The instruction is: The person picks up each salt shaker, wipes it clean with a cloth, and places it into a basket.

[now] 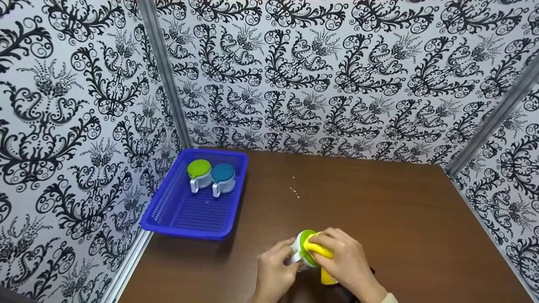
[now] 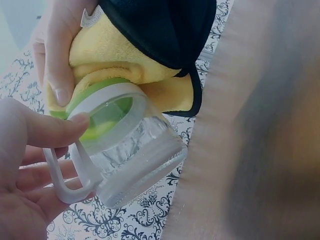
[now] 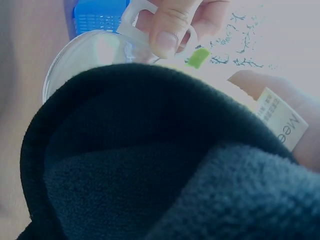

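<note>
My left hand [image 1: 274, 266] holds a clear glass jar [image 2: 145, 160] by its white handle [image 2: 82, 172], thumb on top of the handle. The jar is tilted, with a green lid [image 2: 92, 102] and a white band under it. My right hand [image 1: 347, 257] grips a cloth [image 2: 107, 47], yellow on one face and dark on the other, and presses its yellow face over the lid. In the right wrist view the cloth's dark side [image 3: 115, 165] and a white label [image 3: 282, 120] fill the front, hiding most of the lid.
A blue-purple plastic basket [image 1: 238, 202] stands at the left of the brown table [image 1: 379, 193]. In it are two handled jars, one with a green lid [image 1: 199, 168] and one with a blue lid [image 1: 223, 172]. Small pale specks [image 1: 294, 192] lie mid-table. Patterned walls [image 1: 311, 75] enclose the table.
</note>
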Available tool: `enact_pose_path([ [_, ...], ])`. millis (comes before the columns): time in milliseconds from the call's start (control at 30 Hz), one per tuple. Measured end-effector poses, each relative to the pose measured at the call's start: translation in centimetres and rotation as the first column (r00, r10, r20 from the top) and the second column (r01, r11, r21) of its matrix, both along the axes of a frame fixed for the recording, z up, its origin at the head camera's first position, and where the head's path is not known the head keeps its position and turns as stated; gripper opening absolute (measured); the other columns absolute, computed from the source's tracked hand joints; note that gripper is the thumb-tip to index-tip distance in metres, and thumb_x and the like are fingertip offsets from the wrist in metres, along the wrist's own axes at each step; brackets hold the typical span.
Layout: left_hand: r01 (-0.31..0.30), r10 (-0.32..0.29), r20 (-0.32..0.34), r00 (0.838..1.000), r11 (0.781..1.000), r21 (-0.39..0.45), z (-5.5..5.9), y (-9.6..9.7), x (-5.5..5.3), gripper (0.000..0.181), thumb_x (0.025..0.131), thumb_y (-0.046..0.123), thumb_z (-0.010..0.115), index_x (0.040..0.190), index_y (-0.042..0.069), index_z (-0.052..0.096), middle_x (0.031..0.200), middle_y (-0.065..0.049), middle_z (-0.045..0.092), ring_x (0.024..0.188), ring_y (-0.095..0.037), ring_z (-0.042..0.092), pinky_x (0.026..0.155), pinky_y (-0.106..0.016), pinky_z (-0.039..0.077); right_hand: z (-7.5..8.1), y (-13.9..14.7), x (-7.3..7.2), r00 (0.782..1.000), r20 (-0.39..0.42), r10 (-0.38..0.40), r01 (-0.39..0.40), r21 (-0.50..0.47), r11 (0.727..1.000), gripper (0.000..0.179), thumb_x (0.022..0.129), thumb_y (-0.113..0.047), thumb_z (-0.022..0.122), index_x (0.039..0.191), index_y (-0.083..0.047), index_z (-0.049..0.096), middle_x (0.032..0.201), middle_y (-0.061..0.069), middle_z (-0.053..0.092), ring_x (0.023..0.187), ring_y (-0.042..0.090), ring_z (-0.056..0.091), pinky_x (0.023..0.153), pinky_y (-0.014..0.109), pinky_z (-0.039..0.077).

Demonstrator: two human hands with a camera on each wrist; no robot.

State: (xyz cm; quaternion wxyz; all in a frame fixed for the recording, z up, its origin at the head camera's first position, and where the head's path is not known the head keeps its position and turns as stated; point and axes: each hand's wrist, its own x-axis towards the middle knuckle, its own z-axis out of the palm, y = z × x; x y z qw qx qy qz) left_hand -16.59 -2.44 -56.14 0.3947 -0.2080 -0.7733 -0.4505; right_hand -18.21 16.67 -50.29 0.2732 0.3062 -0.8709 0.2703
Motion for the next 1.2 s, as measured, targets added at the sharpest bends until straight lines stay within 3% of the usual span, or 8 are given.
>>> enact_pose_path([
  [200, 0.007, -0.008, 0.019, 1.0, 1.0, 0.012, 0.1, 0.0, 0.2, 0.029, 0.059, 0.002, 0.092, 0.072, 0.011, 0.068, 0.103, -0.009, 0.075, 0.085, -0.022, 0.074, 0.069, -0.024, 0.058, -0.1, 0.0, 0.1, 0.999, 0.034, -0.017, 0.017, -0.009, 1.0, 0.028, 0.073, -0.017, 0.09, 0.095, -0.03, 0.077, 0.095, -0.021, 0.064, 0.082, 0.001, 0.057, 0.065, 0.028, 0.053],
  [400, -0.008, 0.008, 0.011, 1.0, 1.0, 0.004, 0.0, 0.0, 0.1, 0.031, 0.057, 0.002, 0.093, 0.07, 0.011, 0.066, 0.101, -0.007, 0.075, 0.085, -0.02, 0.074, 0.068, -0.025, 0.058, -0.8, 0.4, -0.7, 0.994, 0.064, -0.087, 0.087, 0.007, 0.996, 0.024, 0.075, -0.024, 0.089, 0.096, -0.029, 0.078, 0.092, -0.023, 0.063, 0.081, -0.001, 0.057, 0.065, 0.027, 0.053],
  [633, -0.007, 0.007, -0.017, 1.0, 1.0, 0.002, 0.0, -0.1, -0.1, 0.032, 0.058, 0.004, 0.092, 0.069, 0.011, 0.064, 0.101, -0.007, 0.075, 0.084, -0.02, 0.074, 0.068, -0.027, 0.058, -1.8, 1.7, -2.2, 0.97, 0.092, -0.223, 0.219, 0.051, 0.974, 0.024, 0.075, -0.028, 0.089, 0.097, -0.028, 0.079, 0.088, -0.02, 0.063, 0.076, 0.001, 0.057, 0.063, 0.028, 0.052],
  [833, 0.005, -0.005, -0.013, 1.0, 1.0, 0.003, -0.3, 0.0, -0.1, 0.031, 0.059, 0.006, 0.093, 0.07, 0.012, 0.065, 0.102, -0.006, 0.075, 0.085, -0.021, 0.074, 0.072, -0.027, 0.058, -2.4, 2.6, -2.8, 0.95, 0.102, -0.295, 0.287, 0.084, 0.954, 0.023, 0.074, -0.027, 0.089, 0.095, -0.03, 0.079, 0.087, -0.017, 0.064, 0.074, 0.006, 0.058, 0.06, 0.03, 0.052],
  [1067, 0.034, -0.034, 0.038, 0.999, 0.999, 0.014, -0.1, 0.0, -0.1, 0.033, 0.059, 0.002, 0.093, 0.069, 0.011, 0.063, 0.104, -0.007, 0.075, 0.084, -0.018, 0.073, 0.063, -0.018, 0.055, -2.4, 2.6, -2.9, 0.945, 0.109, -0.309, 0.304, 0.063, 0.951, 0.022, 0.075, -0.024, 0.088, 0.095, -0.029, 0.079, 0.086, -0.015, 0.064, 0.072, 0.006, 0.059, 0.06, 0.031, 0.052],
  [1200, 0.036, -0.036, 0.026, 0.999, 0.999, 0.01, -0.1, 0.0, 0.0, 0.034, 0.058, 0.001, 0.093, 0.069, 0.011, 0.063, 0.104, -0.008, 0.075, 0.084, -0.021, 0.074, 0.062, -0.019, 0.055, -2.4, 2.5, -2.8, 0.95, 0.108, -0.294, 0.289, 0.059, 0.956, 0.022, 0.074, -0.024, 0.088, 0.095, -0.028, 0.079, 0.086, -0.016, 0.064, 0.072, 0.005, 0.058, 0.06, 0.031, 0.052],
])
